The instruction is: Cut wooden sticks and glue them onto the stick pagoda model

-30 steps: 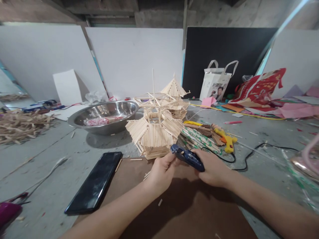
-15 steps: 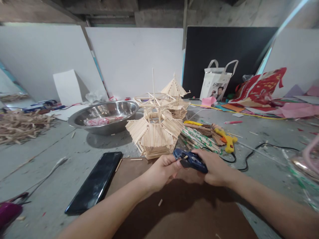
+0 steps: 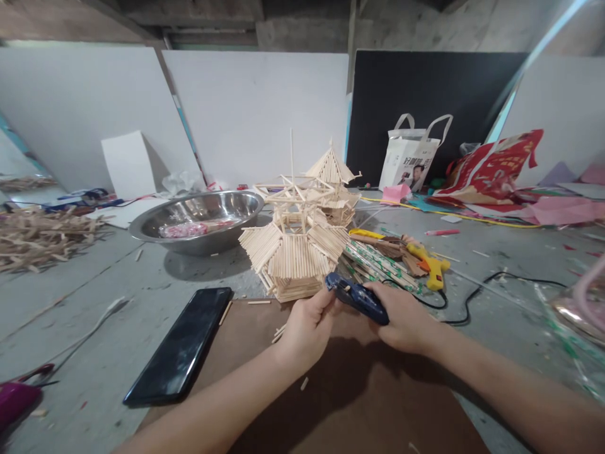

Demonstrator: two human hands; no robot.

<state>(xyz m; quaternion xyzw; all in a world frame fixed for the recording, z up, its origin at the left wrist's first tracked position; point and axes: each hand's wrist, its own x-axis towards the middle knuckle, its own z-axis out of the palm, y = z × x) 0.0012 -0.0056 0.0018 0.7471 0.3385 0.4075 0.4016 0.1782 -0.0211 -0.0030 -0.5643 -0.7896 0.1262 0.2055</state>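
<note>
My right hand (image 3: 401,315) is closed around dark blue cutting pliers (image 3: 362,299) held above the brown board. At the head of the pliers, my left hand (image 3: 307,328) is pinched shut. A pale stub (image 3: 347,288) shows across the pliers' head, apparently the end of a thin wooden stick in my left fingers, which hide most of it. Just beyond both hands stands a pavilion model (image 3: 297,252) built of round wooden sticks, with an open upper frame. Short cut stick pieces (image 3: 278,332) lie on the board by my left wrist.
A black phone (image 3: 179,347) lies over the left edge of the brown board (image 3: 359,403). Behind are a steel basin (image 3: 198,221) and a second stick model (image 3: 331,170). To the right lie wrapped sticks (image 3: 378,261) and a yellow glue gun (image 3: 432,268) with its black cord.
My left hand has turned and shifted slightly, uncovering the short stick pieces beside it. The pliers have moved slightly left and up, still in my right hand.
</note>
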